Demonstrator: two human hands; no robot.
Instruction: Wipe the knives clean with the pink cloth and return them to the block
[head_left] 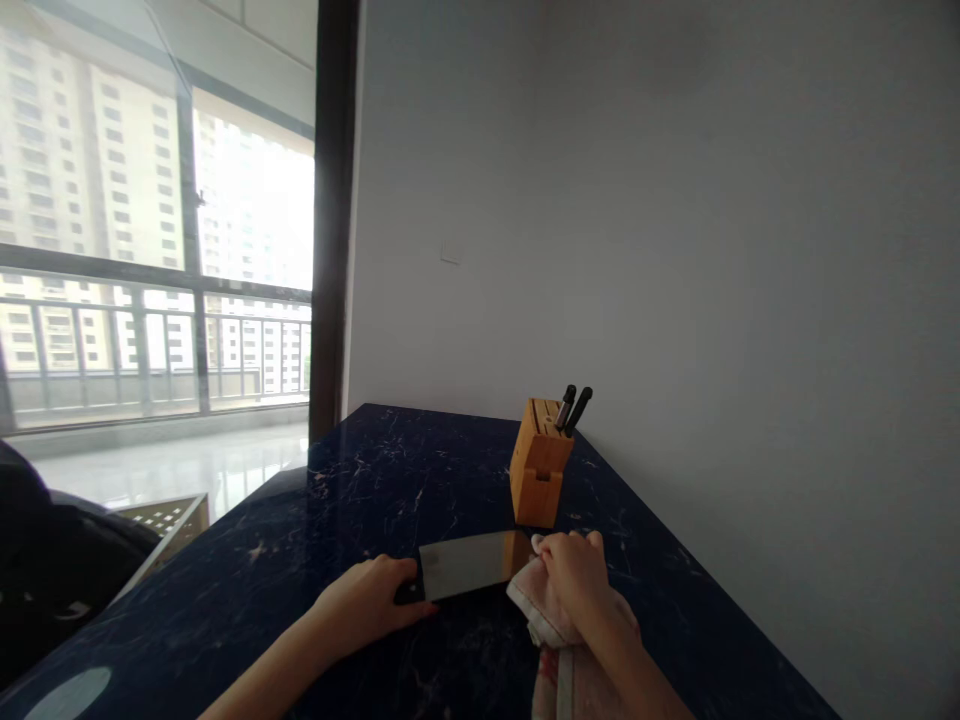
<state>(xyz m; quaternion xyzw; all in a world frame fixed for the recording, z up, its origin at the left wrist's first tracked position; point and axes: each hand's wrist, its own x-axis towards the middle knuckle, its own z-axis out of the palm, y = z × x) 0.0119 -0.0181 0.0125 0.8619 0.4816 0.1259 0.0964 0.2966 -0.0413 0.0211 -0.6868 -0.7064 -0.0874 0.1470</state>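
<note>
- The cleaver [466, 567] is out in front of you, broad face showing, handle to your left; you can't tell whether it touches the tabletop.
- Your cloth [550, 612] is bunched at the blade's right end, so the work looks underway; how much of the blade is done or left doesn't show.
- Your left hand [370, 592] grips the cleaver's handle, thumb along the near side, so the blade extends rightward from it.
- Your right hand [577, 572] clutches the cloth, just beside the blade's far end; whether fingers touch metal is unclear.
- Just beyond, the wooden knife block [541, 462] stands upright on the dark blue table [420, 475], two black handles [580, 408] rising from it.
</note>
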